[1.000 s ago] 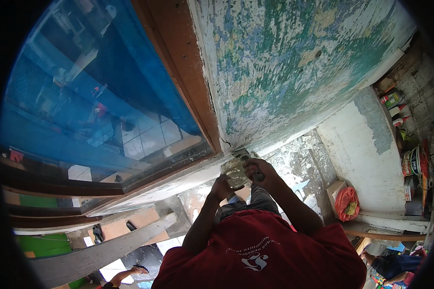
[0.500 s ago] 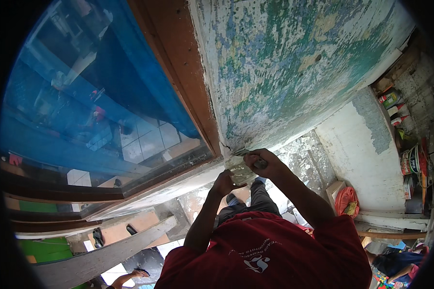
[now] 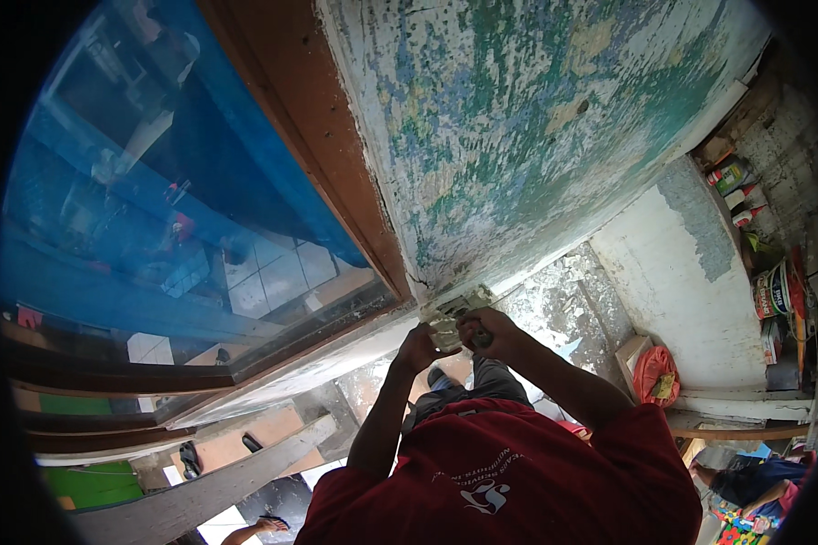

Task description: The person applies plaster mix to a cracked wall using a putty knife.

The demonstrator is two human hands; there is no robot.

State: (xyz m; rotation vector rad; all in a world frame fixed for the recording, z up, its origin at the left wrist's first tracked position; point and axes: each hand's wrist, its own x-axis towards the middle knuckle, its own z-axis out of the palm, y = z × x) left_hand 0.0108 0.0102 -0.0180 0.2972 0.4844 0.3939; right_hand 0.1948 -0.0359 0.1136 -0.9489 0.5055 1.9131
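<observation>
In front of me, close to the lower corner of the peeling wall [image 3: 536, 136], both my hands are together. My right hand [image 3: 495, 327] is closed round a short-handled scraper [image 3: 483, 340]; its dark, rounded handle end shows below the fist, and its blade is mostly hidden. My left hand [image 3: 415, 350] grips a pale, see-through piece [image 3: 445, 336], perhaps a plastic container, though its kind is not plain. The two hands nearly touch, with the pale piece between them. White, green and blue paint layers show on the wall, worn and flaking.
A brown-framed window [image 3: 309, 136] with blue curtain behind its glass borders the wall on the left. To the right, bottles [image 3: 734, 193] and a paint tin [image 3: 773, 291] stand on a ledge, near an orange bag [image 3: 656, 374]. A person [image 3: 754, 486] is at the lower right.
My right hand with the scraper has come down, nearer to me and the pale piece. The left hand has shifted slightly left. The whole view has tilted a little.
</observation>
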